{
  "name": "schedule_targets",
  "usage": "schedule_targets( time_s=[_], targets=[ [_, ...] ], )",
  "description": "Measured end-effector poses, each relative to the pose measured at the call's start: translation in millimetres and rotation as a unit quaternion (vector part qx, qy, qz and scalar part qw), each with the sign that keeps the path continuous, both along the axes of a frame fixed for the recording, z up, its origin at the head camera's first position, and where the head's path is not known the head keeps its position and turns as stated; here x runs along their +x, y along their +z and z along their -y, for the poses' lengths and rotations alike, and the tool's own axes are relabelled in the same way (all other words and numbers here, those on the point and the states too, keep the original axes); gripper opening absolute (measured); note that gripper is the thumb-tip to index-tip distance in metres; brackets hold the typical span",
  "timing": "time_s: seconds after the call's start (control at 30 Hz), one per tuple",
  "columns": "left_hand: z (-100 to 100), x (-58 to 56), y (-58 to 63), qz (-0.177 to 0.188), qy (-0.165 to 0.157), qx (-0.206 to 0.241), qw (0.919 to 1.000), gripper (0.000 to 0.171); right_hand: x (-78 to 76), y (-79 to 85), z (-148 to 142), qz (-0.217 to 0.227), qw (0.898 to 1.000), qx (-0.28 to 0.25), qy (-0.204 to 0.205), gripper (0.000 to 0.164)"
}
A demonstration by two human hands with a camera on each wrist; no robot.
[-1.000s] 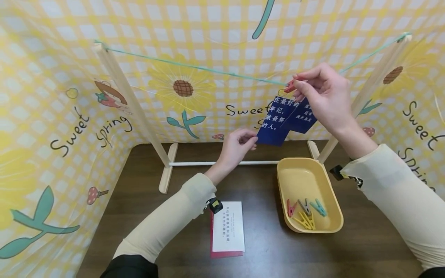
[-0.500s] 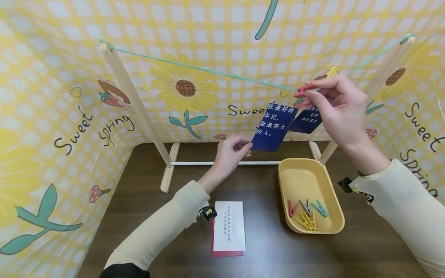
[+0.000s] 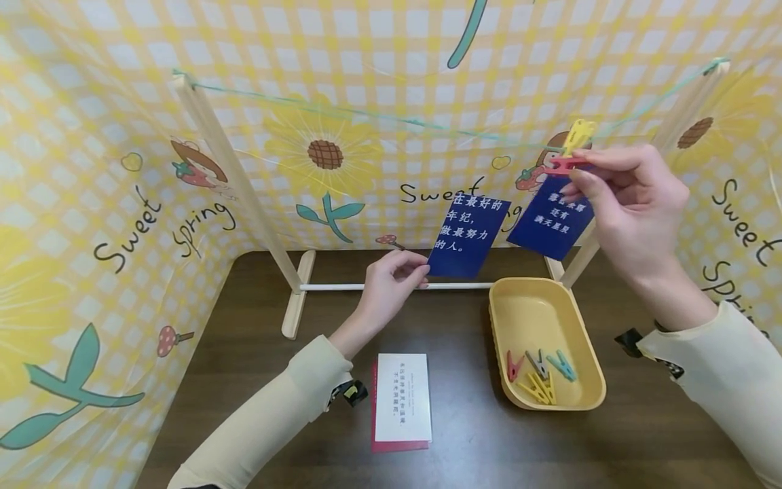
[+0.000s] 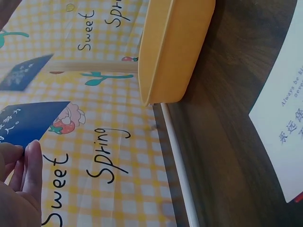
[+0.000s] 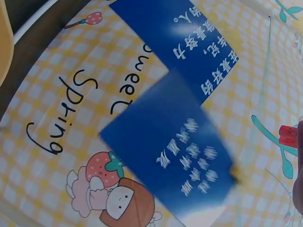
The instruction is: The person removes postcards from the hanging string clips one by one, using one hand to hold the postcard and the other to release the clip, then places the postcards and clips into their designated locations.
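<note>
My left hand pinches a blue card with white writing by its lower left corner, in the air below the green string. Between thumb and fingers, my right hand grips a red clothespin. In the right wrist view the red clothespin is apart from both cards. A yellow clothespin sits on the string, with a second blue card hanging below it; the red clothespin and right fingers cover part of that card's top.
A yellow basket holds several clothespins on the dark wooden table. White and red cards lie stacked in front of me. The string runs between two wooden posts, joined low down by a white rod.
The right hand has pulled the red clothespin off the string, to the right. My left hand has brought its card down and left, away from the string. The string now looks blurred.
</note>
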State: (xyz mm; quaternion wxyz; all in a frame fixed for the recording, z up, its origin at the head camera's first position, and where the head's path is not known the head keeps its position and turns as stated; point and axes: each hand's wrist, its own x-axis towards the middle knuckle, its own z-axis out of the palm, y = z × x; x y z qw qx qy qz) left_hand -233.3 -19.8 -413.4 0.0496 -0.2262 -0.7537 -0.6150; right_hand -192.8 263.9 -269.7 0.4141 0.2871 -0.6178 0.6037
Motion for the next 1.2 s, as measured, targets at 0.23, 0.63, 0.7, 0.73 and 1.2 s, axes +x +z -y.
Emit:
schedule_targets(
  time_s=[0.23,0.63,0.7,0.73,1.2],
  targets=[
    [11,9.6,-3.2,0.011,0.004,0.012,0.9999,0.012,9.6,-6.0,-4,-0.015,0.999,-0.037,0.023,0.014],
    [36,36.7,-19.0,0.077,0.003,-0.003,0.9971,0.014,30.4,-27.7,-18,0.022,0.999,-0.005,0.028,0.017],
    [40,42.3,-22.8,0.089,0.001,-0.009,0.9960,0.014,32.6,-33.8,-21,0.034,0.999,0.007,0.026,0.019],
    [41,45.4,-24.5,0.094,0.003,-0.011,0.9955,0.014,33.3,-37.2,-23,0.039,0.999,0.012,0.027,0.019],
    [62,79.2,-53.4,0.178,0.010,-0.026,0.9836,0.016,40.8,-89.7,-40,0.072,0.995,0.056,0.031,0.024]
  ],
)
